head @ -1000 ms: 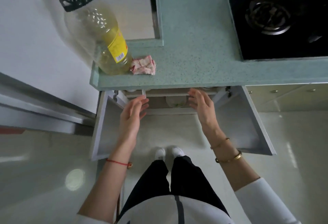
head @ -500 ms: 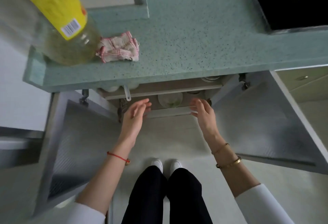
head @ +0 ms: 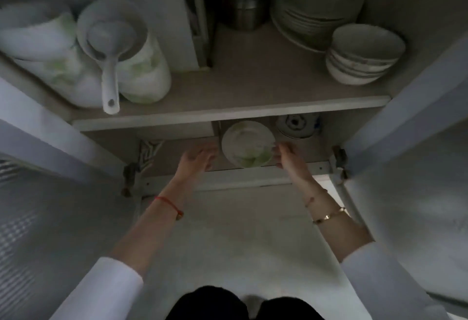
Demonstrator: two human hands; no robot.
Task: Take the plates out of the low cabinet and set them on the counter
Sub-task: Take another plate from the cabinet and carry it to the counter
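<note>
- Plates (head: 248, 143) sit on the lower shelf of the open low cabinet (head: 228, 114), white with a green pattern; the frame is dim and smeared, so you cannot tell how many are stacked there.
- Your left hand (head: 196, 158) reaches in just left of the plates, fingers (head: 210, 151) spread and loose, gripping nothing; a small gap seems to separate them from the rim.
- Your right hand (head: 287, 156) is at the plates' right edge, fingers (head: 278, 148) uncurled and at or against the rim; blur hides whether they actually touch, and no closed grip shows.
- Both forearms stretch forward and down, white sleeves pushed back; a red string (head: 168, 203) circles the left wrist, gold bracelets (head: 328, 215) the right.
- A blue-and-white dish (head: 296, 125) behind the plates is half hidden by the upper shelf's edge.
- A patterned item (head: 149, 151) at the lower shelf's left is too dark to identify.
- On the upper shelf: white green-patterned containers with a ladle (head: 110, 71) at left, a metal pot (head: 244, 13) deep in shadow, a plate stack (head: 311, 3) and a bowl stack (head: 362, 53) at right.
- Both cabinet doors (head: 417, 167) stand open and are cut off by the frame; your dark trousers (head: 240, 304) show at the bottom edge.
</note>
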